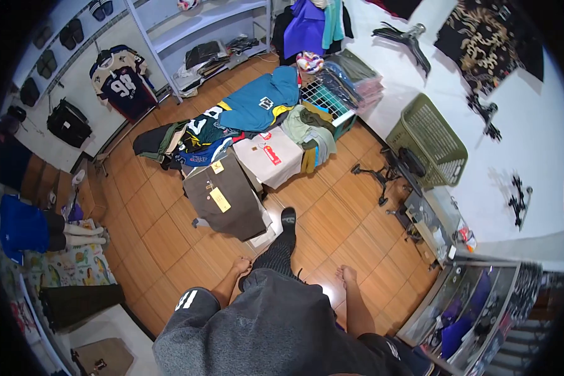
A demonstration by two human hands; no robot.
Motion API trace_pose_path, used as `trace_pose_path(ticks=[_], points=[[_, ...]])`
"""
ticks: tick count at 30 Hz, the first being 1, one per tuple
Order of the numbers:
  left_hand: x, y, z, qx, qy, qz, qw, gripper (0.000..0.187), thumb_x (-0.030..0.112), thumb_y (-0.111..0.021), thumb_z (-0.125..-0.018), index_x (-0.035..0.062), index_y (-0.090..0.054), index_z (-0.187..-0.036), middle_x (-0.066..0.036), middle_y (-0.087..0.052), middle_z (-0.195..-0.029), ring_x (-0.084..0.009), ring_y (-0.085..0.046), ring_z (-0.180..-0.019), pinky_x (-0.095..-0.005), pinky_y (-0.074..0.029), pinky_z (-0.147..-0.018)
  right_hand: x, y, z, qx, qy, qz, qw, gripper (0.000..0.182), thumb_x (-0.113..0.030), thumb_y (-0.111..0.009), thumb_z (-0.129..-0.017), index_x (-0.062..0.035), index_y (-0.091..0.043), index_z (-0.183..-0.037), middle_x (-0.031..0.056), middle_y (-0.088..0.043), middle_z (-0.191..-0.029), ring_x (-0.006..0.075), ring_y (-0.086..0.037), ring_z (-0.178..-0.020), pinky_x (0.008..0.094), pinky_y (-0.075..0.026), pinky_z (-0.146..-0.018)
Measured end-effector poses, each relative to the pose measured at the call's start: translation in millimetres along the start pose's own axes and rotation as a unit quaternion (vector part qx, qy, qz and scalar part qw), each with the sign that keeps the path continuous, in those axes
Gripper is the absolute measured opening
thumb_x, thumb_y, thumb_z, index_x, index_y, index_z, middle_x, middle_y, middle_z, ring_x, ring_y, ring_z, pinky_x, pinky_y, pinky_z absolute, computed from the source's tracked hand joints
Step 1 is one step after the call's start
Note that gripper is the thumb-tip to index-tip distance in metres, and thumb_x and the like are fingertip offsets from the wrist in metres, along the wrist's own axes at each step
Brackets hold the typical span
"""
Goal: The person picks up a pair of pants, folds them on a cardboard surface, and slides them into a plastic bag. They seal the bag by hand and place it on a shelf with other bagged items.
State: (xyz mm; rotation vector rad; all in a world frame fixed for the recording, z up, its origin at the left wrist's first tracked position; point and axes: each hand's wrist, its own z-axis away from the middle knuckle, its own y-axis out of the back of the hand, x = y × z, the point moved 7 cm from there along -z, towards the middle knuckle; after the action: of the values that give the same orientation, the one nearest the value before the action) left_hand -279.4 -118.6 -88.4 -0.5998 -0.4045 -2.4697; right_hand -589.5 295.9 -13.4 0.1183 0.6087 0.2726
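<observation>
My left hand [242,265] hangs beside my dark-clad leg with its fingers curled in and nothing visible in them. On the other side, my right hand [346,276] is held low over the tiled floor, fingers loosely apart and holding nothing. In front of my foot lie dark brown folded trousers [222,199] with a yellow tag [219,199]. Beyond them is a light beige folded garment [271,160] with a red label. A teal hoodie [257,100] lies across the pile of clothes, near a grey-green garment [304,128]. Neither hand touches the clothes.
An olive plastic basket [427,141] stands at the right beside black stands. A glass display case [470,307] is at lower right. Shelves [200,25] with folded clothes rise at the back. A jersey [122,81] hangs on the left wall, above wooden steps [88,191].
</observation>
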Motion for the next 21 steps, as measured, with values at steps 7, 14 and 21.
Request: trace_pose_path(ticks=[7,14,21], points=[[154,-17,-116,0.054,-0.064,-0.046,0.995,0.019,0.024,-0.067,-0.099,0.0059,-0.071,-0.093,-0.006,-0.071,-0.085,-0.0193,-0.068,-0.072,-0.0341,-0.054,-0.064,-72,-45,-67,-0.034,-0.089,0.036,0.995,0.018,-0.019,-0.06,-0.098,-0.0039,-0.064,-0.107,0.0113,-0.072,-0.095,0.0227,-0.07,-0.07,0.0355,-0.057,-0.055],[360,1,-217,0.113,-0.114,-0.1,0.982,0.034,0.033,-0.072,-0.09,0.0039,-0.074,-0.107,-0.02,-0.076,-0.105,-0.0316,-0.073,-0.103,-0.0411,-0.056,-0.092,-169,-75,-93,-0.006,-0.152,0.174,0.973,0.031,-0.021,-0.062,-0.098,-0.0029,-0.065,-0.123,0.0147,-0.074,-0.108,0.0276,-0.074,-0.085,0.0396,-0.059,-0.065],[438,55,-327,0.204,-0.118,-0.056,0.97,0.033,0.025,-0.073,-0.086,0.0056,-0.072,-0.112,-0.022,-0.074,-0.113,-0.0351,-0.071,-0.11,-0.0414,-0.055,-0.096,-313,-176,-152,-0.07,-0.059,0.227,0.97,0.039,-0.024,-0.064,-0.101,-0.0012,-0.063,-0.133,0.0159,-0.073,-0.114,0.0271,-0.073,-0.095,0.0368,-0.06,-0.074]])
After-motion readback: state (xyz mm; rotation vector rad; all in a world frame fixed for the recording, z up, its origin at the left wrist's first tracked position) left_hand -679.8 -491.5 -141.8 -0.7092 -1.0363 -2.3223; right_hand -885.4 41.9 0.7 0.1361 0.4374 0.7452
